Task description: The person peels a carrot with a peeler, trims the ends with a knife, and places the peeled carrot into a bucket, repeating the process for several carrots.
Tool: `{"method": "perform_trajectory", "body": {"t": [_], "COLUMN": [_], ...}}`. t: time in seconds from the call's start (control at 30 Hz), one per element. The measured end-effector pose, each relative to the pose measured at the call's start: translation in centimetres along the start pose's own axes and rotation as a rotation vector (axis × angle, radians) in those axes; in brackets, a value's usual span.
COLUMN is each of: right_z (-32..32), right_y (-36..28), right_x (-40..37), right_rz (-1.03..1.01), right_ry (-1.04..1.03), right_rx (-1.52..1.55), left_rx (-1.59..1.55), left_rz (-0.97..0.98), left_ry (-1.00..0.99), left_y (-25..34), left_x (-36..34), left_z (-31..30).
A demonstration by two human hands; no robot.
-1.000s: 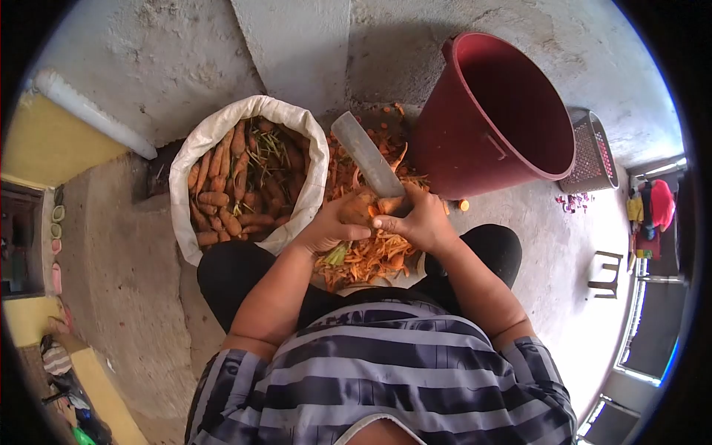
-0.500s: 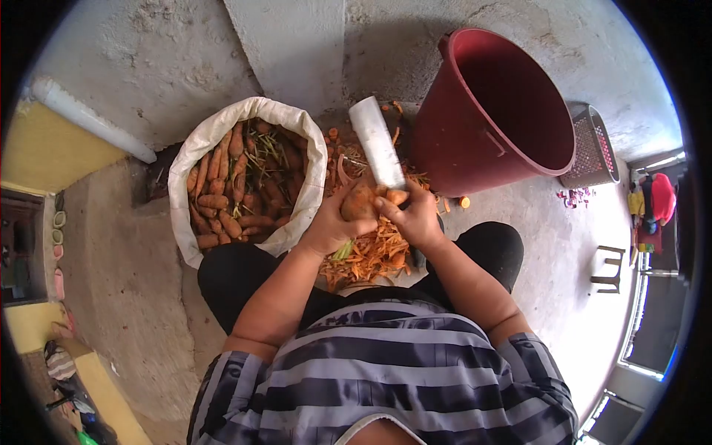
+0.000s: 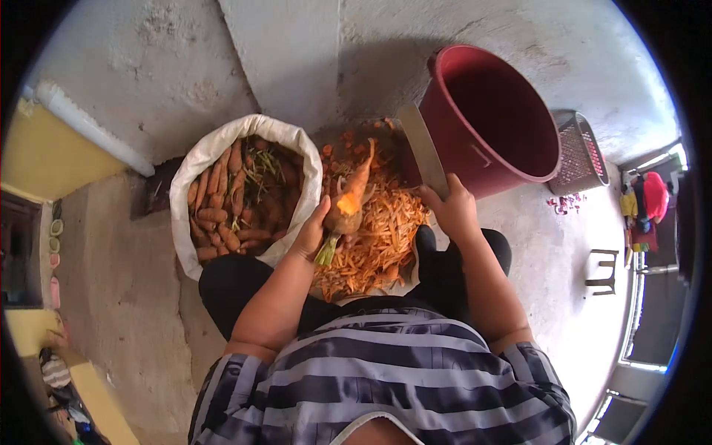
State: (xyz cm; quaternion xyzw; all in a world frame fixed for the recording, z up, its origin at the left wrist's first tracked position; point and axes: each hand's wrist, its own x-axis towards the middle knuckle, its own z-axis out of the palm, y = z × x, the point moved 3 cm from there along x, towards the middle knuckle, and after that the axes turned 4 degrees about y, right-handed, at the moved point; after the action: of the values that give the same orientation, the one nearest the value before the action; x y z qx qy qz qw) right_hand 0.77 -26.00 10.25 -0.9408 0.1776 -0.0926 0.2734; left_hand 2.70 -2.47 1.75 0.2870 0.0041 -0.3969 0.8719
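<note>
A thick carrot with a green stem stub lies in my left hand, its thin end pointing up and away from me. A bright orange patch shows on its side where the skin is gone; the rest looks brown and dirty. My right hand is closed around the handle end of a broad-bladed knife, whose blade points away from me and is apart from the carrot. Under both hands spreads a heap of orange carrot peelings.
To the left stands a white sack with its rim rolled down, full of unpeeled carrots. A large red bucket stands at the right by the wall. Behind it is a grey perforated basket. Carrot bits lie on the floor.
My hands have moved apart. The knife has swung right, off the carrot, toward the bucket. The carrot in my left hand has turned so its length and green stem show.
</note>
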Motion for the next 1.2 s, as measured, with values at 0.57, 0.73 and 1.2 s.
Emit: {"method": "perform_trajectory", "body": {"t": [0.57,0.73,1.2], "right_z": [-8.3,-2.6,5.8], "right_y": [12.5,6.2,5.0], "right_x": [-13.5,-8.6,-4.3], "right_rz": [0.168,0.156,0.701], "right_ry": [0.222,-0.170,-0.221], "right_rx": [-0.579,0.307,1.335], "left_rx": [-0.230,-0.250,0.418], "left_rz": [-0.077,-0.139,0.091], "left_ry": [-0.279,-0.377,0.223], "left_y": [-1.2,-2.3,-1.4], "left_x": [-0.8,-1.8,-1.2], "left_z": [3.3,4.9,-0.3]}}
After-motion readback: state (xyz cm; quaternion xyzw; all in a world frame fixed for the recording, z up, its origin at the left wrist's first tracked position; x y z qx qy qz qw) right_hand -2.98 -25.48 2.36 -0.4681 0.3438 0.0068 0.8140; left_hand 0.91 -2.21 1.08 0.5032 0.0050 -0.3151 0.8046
